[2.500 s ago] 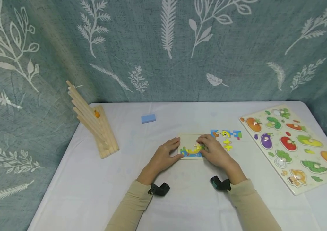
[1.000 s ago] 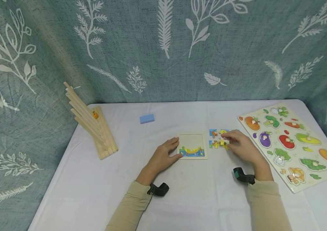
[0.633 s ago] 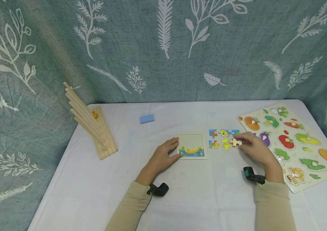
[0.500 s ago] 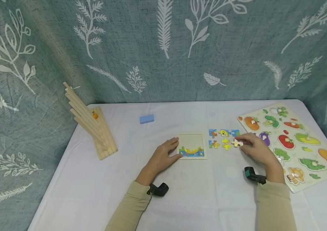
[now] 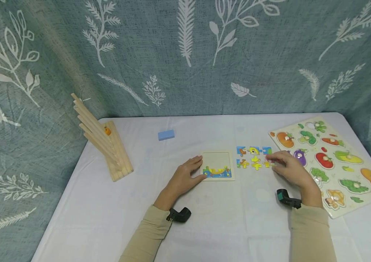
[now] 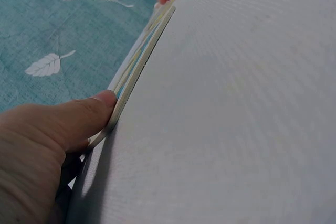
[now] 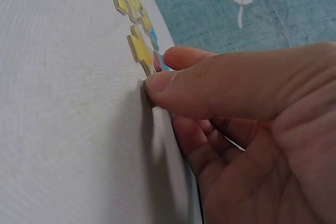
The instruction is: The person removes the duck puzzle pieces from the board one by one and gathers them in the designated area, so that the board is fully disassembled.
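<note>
A shallow wooden puzzle tray (image 5: 218, 152) lies mid-table, its near strip filled with blue and yellow picture pieces. My left hand (image 5: 185, 178) holds the tray's left side; in the left wrist view the thumb (image 6: 86, 116) presses on its edge. To the tray's right, loose jigsaw pieces lie in two rows, among them a yellow puzzle piece (image 5: 256, 163). At the right end of the near row, my right hand (image 5: 290, 169) pinches a yellow and pink puzzle piece (image 7: 140, 50) between thumb and fingertip, close over the cloth. Part of that piece is hidden by the fingers.
A large vegetable peg board (image 5: 342, 160) lies at the right, partly under the right forearm's reach. A blue block (image 5: 166, 135) sits farther back. On the left stands a wooden slat rack (image 5: 119, 160) with a small orange object (image 5: 107, 131). A patterned curtain (image 5: 205, 91) hangs behind.
My right hand has moved right from the tray to the loose pieces. The pinched piece was pale and tilted half a second ago and now shows its coloured face. The left hand stays put.
</note>
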Tool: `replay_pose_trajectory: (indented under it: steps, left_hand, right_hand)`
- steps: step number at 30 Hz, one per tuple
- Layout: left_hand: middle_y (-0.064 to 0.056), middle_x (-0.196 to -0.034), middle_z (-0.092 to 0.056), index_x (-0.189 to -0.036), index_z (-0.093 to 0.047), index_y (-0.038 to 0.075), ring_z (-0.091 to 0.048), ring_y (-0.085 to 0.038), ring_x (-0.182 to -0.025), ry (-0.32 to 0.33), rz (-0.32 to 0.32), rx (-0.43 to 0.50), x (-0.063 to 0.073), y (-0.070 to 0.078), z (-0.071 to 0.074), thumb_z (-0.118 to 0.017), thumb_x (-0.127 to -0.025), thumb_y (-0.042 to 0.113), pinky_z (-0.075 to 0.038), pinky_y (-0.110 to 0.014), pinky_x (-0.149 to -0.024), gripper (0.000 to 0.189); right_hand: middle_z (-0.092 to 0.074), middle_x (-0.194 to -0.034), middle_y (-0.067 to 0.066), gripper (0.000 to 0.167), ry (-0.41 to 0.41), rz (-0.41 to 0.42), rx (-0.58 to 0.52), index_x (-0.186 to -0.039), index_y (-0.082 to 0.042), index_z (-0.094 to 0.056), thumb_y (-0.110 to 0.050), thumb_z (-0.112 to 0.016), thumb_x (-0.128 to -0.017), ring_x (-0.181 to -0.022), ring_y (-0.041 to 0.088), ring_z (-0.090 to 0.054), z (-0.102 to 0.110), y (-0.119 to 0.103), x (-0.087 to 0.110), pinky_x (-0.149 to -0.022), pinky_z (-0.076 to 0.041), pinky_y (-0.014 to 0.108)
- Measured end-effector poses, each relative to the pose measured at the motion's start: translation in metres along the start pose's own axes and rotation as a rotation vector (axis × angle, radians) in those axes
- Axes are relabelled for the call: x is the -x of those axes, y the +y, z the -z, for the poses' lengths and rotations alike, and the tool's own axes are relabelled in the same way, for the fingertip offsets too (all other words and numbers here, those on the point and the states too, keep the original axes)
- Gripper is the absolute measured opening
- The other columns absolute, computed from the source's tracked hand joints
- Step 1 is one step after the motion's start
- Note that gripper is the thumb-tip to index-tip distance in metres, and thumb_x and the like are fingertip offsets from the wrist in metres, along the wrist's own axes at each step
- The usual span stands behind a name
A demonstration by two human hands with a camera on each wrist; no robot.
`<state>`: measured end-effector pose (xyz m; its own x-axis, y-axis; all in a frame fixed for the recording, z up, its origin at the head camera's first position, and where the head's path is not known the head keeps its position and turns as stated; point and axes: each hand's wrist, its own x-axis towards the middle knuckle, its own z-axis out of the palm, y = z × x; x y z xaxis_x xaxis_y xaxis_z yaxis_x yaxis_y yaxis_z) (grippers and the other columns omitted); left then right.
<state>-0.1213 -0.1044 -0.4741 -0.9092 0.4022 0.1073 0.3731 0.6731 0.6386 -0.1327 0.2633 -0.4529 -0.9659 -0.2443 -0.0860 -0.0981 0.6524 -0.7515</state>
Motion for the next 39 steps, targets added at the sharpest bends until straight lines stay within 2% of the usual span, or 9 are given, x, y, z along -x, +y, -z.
replay_pose_trajectory:
  steps: [6, 13, 19, 23, 27, 33, 35, 39]
  left_hand:
    - [-0.01, -0.145, -0.045, -0.133, -0.051, -0.002, -0.04, -0.028, -0.136, -0.003, -0.007, 0.003, -0.001, 0.001, 0.0, -0.071, -0.085, 0.028, -0.031, -0.039, -0.116, 0.06]
    - [-0.012, -0.145, -0.045, -0.133, -0.051, -0.003, -0.04, -0.027, -0.136, -0.001, -0.054, -0.008, -0.001, 0.0, 0.001, -0.07, -0.086, 0.027, -0.031, -0.038, -0.116, 0.058]
    - [-0.013, -0.145, -0.044, -0.134, -0.049, -0.005, -0.039, -0.028, -0.137, -0.019, -0.093, -0.029, 0.0, 0.001, 0.002, -0.068, -0.087, 0.025, -0.03, -0.04, -0.116, 0.059]
    - [-0.013, -0.147, -0.042, -0.136, -0.047, -0.005, -0.037, -0.028, -0.138, -0.042, -0.081, -0.06, 0.003, 0.002, 0.002, -0.067, -0.088, 0.027, -0.028, -0.04, -0.117, 0.061]
    - [-0.011, -0.146, -0.044, -0.135, -0.049, -0.003, -0.037, -0.025, -0.138, -0.039, -0.07, -0.1, 0.006, 0.003, 0.001, -0.066, -0.089, 0.03, -0.029, -0.038, -0.117, 0.058]
    - [-0.012, -0.138, -0.052, -0.129, -0.056, -0.004, -0.047, -0.025, -0.13, 0.026, -0.149, -0.12, 0.013, 0.004, -0.002, -0.066, -0.09, 0.027, -0.037, -0.038, -0.112, 0.05]
    - [-0.013, -0.136, -0.054, -0.127, -0.057, -0.004, -0.05, -0.026, -0.128, 0.056, -0.173, -0.114, 0.014, 0.004, -0.004, -0.066, -0.089, 0.025, -0.039, -0.037, -0.111, 0.048]
    - [-0.014, -0.134, -0.055, -0.125, -0.059, -0.003, -0.052, -0.026, -0.126, 0.088, -0.179, -0.06, 0.014, 0.001, -0.005, -0.068, -0.088, 0.023, -0.039, -0.037, -0.11, 0.046]
  right_hand:
    - [-0.052, -0.128, 0.023, 0.036, 0.014, 0.002, 0.005, -0.124, 0.001, -0.058, -0.001, -0.06, -0.088, -0.122, 0.04, -0.045, 0.001, -0.005, 0.001, -0.102, -0.038, 0.057]
    - [-0.058, -0.123, 0.02, 0.038, -0.019, 0.11, 0.008, -0.126, 0.002, -0.058, -0.007, -0.063, -0.089, -0.112, 0.036, -0.056, -0.009, -0.022, -0.007, -0.095, -0.048, 0.047]
    - [-0.059, -0.125, 0.02, 0.037, -0.061, 0.165, -0.047, -0.126, 0.003, -0.057, -0.006, -0.063, -0.09, -0.113, 0.035, -0.057, -0.035, -0.047, -0.018, -0.098, -0.048, 0.05]
    - [-0.061, -0.123, 0.019, 0.037, -0.061, 0.227, -0.062, -0.124, 0.003, -0.058, -0.004, -0.065, -0.088, -0.111, 0.034, -0.059, -0.057, -0.07, -0.022, -0.095, -0.05, 0.048]
    - [-0.061, -0.121, 0.016, 0.038, -0.075, 0.27, -0.049, -0.124, 0.001, -0.058, -0.005, -0.065, -0.088, -0.11, 0.032, -0.059, -0.08, -0.091, -0.025, -0.094, -0.052, 0.045]
    - [-0.059, -0.122, 0.012, 0.042, -0.12, 0.23, -0.021, -0.128, -0.002, -0.056, -0.008, -0.067, -0.087, -0.109, 0.028, -0.06, -0.109, -0.108, -0.028, -0.093, -0.053, 0.042]
    - [-0.059, -0.121, 0.012, 0.042, -0.117, 0.222, -0.013, -0.127, -0.002, -0.056, -0.009, -0.067, -0.087, -0.108, 0.027, -0.06, -0.117, -0.111, -0.03, -0.092, -0.053, 0.041]
    - [-0.058, -0.118, 0.013, 0.042, -0.087, 0.193, -0.001, -0.126, 0.001, -0.057, -0.006, -0.067, -0.086, -0.105, 0.025, -0.06, -0.13, -0.114, -0.033, -0.091, -0.053, 0.039]
